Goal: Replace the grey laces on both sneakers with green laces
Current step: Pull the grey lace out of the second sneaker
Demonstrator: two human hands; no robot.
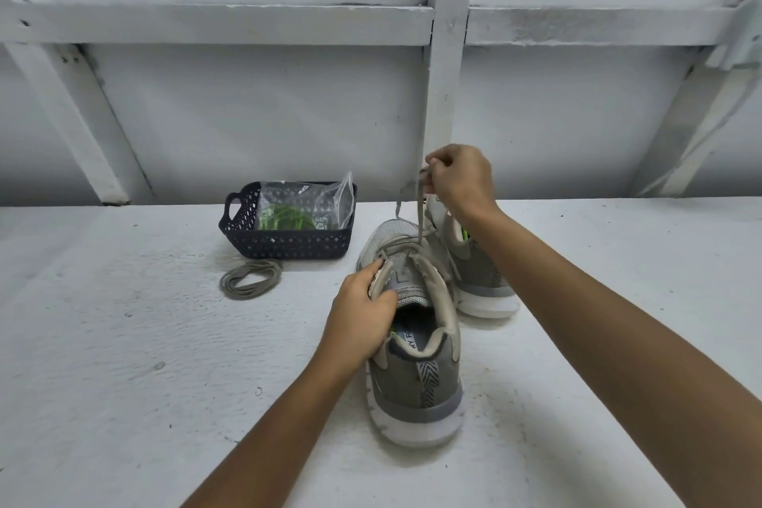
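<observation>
**A:** Where is the lace, and what has hold of it?

**B:** The lace (419, 214) runs up from the low eyelets of the near sneaker (416, 363) to my right hand (457, 177). That hand is raised above the toe, fingers curled together, pinching the lace near its end. It looks taut from the eyelets up to the pinch.

**A:** And the left?

**B:** My left hand (363, 309) is clamped on the near sneaker's left collar, with the thumb on the inner side of the collar. It pins the shoe to the bench (123, 342). The far sneaker (482, 272) stands just beside it, behind my right wrist.

**A:** How will it handle?

**B:** I judge the lace light, limp and flat. It should slide through the eyelets but may snag at the crossings. I'd hold it close to the tip and pull along the line of the eyelet. The shoe is light enough to lift with the pull, hence the left-hand grip on the padded collar, which gives a little.

**A:** The replacements?

**B:** The green laces (284, 217) sit in a clear bag (330, 198) inside the basket (284, 247), well left of the shoes. A grey coil (251, 280) lies in front of it.
</observation>
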